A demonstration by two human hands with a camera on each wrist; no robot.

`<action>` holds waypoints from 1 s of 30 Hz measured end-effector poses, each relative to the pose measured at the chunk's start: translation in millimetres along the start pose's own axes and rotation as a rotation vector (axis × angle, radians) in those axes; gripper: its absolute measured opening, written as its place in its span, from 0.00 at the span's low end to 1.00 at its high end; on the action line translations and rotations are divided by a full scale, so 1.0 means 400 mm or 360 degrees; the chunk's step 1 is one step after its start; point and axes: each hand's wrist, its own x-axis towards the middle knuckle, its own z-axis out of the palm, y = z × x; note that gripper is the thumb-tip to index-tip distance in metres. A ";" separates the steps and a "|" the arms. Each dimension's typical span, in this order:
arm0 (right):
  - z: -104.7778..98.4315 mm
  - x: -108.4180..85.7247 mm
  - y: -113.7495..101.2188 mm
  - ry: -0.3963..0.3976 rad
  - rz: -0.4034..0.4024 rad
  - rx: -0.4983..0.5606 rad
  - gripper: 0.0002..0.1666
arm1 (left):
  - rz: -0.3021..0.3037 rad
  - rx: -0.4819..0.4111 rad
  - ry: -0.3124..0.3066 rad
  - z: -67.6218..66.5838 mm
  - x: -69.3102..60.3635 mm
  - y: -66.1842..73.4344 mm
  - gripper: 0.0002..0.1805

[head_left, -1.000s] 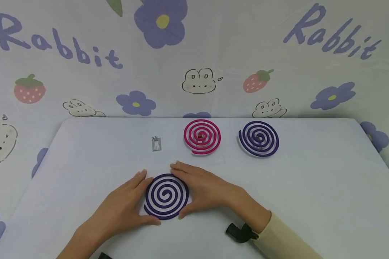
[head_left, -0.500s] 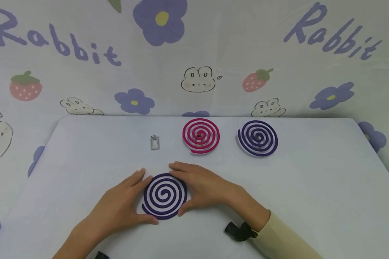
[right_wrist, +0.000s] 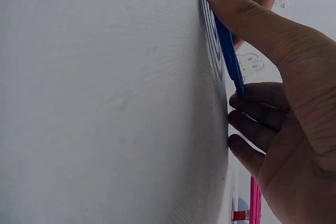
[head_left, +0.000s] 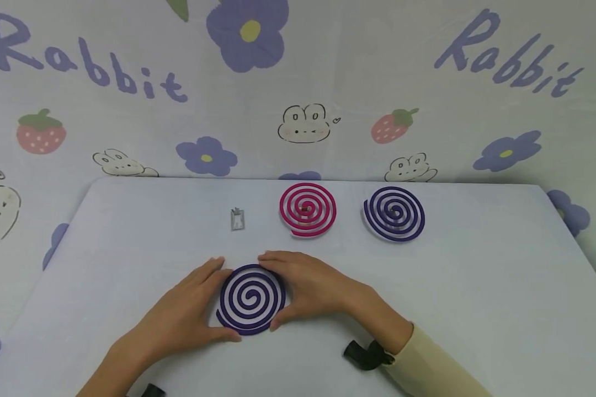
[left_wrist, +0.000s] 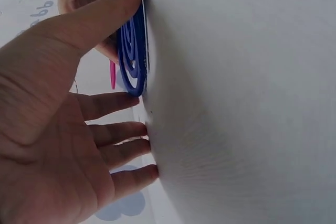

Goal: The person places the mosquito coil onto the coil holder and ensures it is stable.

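A dark blue mosquito coil [head_left: 251,298] is held flat between both hands near the middle of the white table. My left hand [head_left: 181,311] grips its left edge between thumb and index finger, the other fingers spread with their tips at the tabletop. On the opposite edge, my right hand [head_left: 310,284] holds the coil in the same way, thumb in front and fingers behind. In the right wrist view, a narrow gap shows between the coil's far edge [right_wrist: 239,85] and the table. Behind the hands lies a small metal coil stand [head_left: 237,219].
A pink mosquito coil [head_left: 308,210] sits raised on a stand at the back of the table [head_left: 477,264]. To its right is another dark blue coil [head_left: 394,214], also raised. A patterned rabbit cloth [head_left: 357,66] hangs behind. A black wrist device [head_left: 367,355] is on the right forearm.
The hands and the coil between them have shifted very slightly left in the head view, along with a small camera movement. Both hands keep their hold on it.
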 end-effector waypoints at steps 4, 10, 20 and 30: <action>-0.001 0.001 0.000 0.0026 -0.0006 0.0020 0.64 | 0.0047 -0.0051 0.0006 -0.003 0.003 -0.003 0.60; -0.008 -0.002 0.001 0.0070 0.0002 0.0029 0.64 | 0.0116 -0.0100 0.0046 -0.003 0.009 -0.011 0.61; -0.023 0.003 -0.011 0.0143 0.0031 0.0029 0.65 | 0.0058 -0.0303 0.0045 -0.037 0.012 -0.006 0.59; -0.024 0.018 -0.007 0.0146 0.0077 0.0187 0.67 | -0.0057 -0.0642 -0.0031 -0.045 0.021 -0.008 0.59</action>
